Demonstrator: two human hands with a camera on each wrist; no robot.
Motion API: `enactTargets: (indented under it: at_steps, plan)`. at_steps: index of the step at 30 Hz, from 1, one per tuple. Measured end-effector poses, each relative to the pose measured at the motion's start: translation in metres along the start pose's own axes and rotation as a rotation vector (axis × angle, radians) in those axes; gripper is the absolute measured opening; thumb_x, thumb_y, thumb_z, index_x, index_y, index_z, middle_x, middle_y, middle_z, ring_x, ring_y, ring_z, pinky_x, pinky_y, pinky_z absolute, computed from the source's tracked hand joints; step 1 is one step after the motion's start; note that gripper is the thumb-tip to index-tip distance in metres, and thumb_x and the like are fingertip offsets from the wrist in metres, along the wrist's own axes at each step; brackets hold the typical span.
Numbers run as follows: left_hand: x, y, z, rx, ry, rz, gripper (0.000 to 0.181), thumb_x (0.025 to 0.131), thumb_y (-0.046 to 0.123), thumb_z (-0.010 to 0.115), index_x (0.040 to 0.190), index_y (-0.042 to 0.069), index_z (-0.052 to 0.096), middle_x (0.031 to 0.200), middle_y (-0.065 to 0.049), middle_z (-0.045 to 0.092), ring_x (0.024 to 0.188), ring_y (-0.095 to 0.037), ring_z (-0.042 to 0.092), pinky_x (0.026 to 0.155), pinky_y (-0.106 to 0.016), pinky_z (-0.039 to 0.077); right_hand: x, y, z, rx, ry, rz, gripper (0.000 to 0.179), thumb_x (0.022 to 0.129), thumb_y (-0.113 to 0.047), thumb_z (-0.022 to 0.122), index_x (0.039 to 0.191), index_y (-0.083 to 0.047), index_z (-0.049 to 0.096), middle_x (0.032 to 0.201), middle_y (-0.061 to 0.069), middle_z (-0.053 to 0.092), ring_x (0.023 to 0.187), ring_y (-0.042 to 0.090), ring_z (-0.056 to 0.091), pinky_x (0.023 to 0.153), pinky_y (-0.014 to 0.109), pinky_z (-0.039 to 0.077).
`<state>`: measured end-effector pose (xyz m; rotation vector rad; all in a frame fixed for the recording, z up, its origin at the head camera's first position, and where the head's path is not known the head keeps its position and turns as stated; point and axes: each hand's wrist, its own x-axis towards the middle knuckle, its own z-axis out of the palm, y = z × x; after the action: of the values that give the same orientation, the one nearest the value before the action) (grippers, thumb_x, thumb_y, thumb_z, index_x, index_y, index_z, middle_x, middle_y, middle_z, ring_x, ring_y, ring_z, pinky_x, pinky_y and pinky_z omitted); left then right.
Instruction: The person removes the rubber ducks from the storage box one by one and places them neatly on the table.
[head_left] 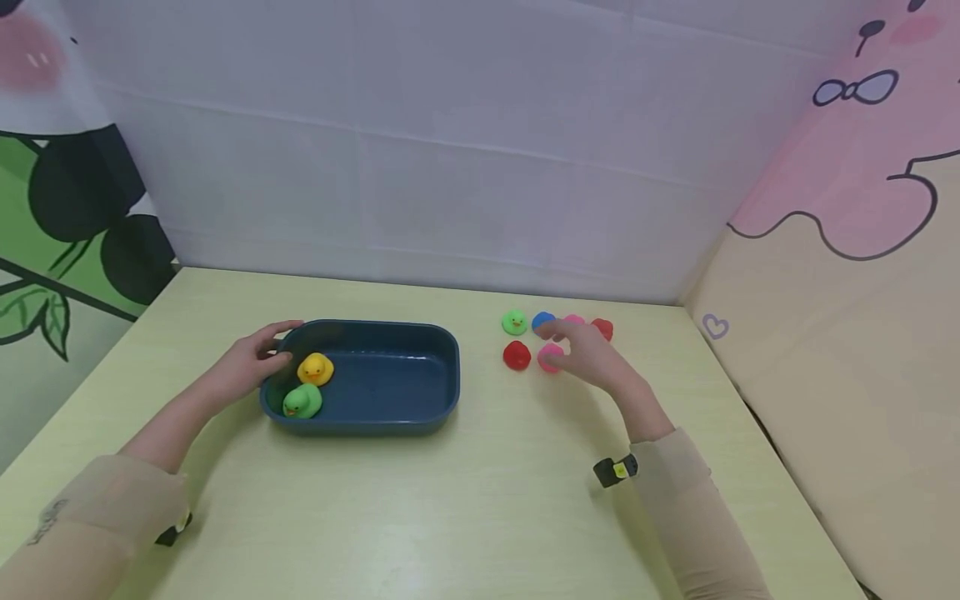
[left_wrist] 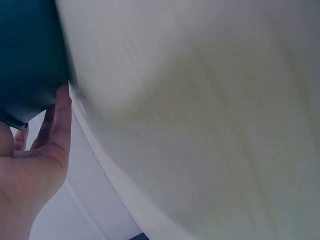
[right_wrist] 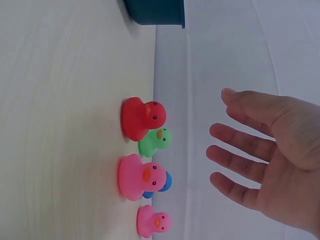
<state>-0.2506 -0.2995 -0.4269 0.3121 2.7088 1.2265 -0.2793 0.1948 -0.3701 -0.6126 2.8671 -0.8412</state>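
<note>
Pale bench [head_left: 465, 517], light cloth [head_left: 450, 183] behind. 6 toy ducks [head_left: 515, 322] right of the blue tub [head_left: 367, 426]; 2 more, yellow duck [head_left: 315, 369] and green duck [head_left: 302, 401], inside its left end. From my remote seat: I'd lower straight onto the near pink duck [right_wrist: 132, 176], pinching lightly, neighbours unbumped. Right hand [head_left: 588, 354] hovers there, fingers loosely bent, grip empty. Left hand [head_left: 251, 362], forearm angled in, pinches the tub's left rim.
</note>
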Motion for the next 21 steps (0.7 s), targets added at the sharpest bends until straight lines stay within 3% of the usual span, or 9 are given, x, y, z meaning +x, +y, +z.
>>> enactTargets:
  at_steps: [9, 16, 21]
  plan:
    - [0.002, 0.001, 0.0, 0.014, 0.002, 0.009, 0.056, 0.097, 0.019, 0.045, 0.149, 0.01, 0.024, 0.145, -0.034, 0.028, 0.118, -0.046, 0.046, 0.082, -0.039, 0.048, -0.003, -0.021, 0.0, 0.006, 0.061, -0.032, 0.039, 0.085, -0.021, 0.069, 0.123, -0.011, 0.061, 0.114, 0.003, 0.065, 0.109, 0.023, 0.057, 0.09, 0.045, 0.049]
    - [0.002, -0.001, 0.0, -0.006, 0.002, 0.005, 0.057, 0.098, 0.019, 0.045, 0.149, 0.01, 0.024, 0.142, -0.035, 0.031, 0.108, -0.041, 0.049, 0.07, -0.028, 0.047, -0.005, -0.038, 0.009, 0.078, 0.1, -0.049, 0.041, 0.086, -0.022, 0.069, 0.123, -0.009, 0.06, 0.118, 0.005, 0.063, 0.11, 0.026, 0.056, 0.087, 0.041, 0.051]
    - [0.002, -0.002, 0.0, 0.002, 0.006, 0.0, 0.056, 0.098, 0.02, 0.046, 0.149, 0.011, 0.025, 0.144, -0.036, 0.028, 0.118, -0.046, 0.044, 0.076, -0.032, 0.048, -0.005, -0.052, 0.016, 0.078, 0.14, -0.103, 0.036, 0.086, -0.021, 0.068, 0.12, -0.011, 0.062, 0.115, 0.002, 0.065, 0.106, 0.024, 0.058, 0.089, 0.041, 0.049]
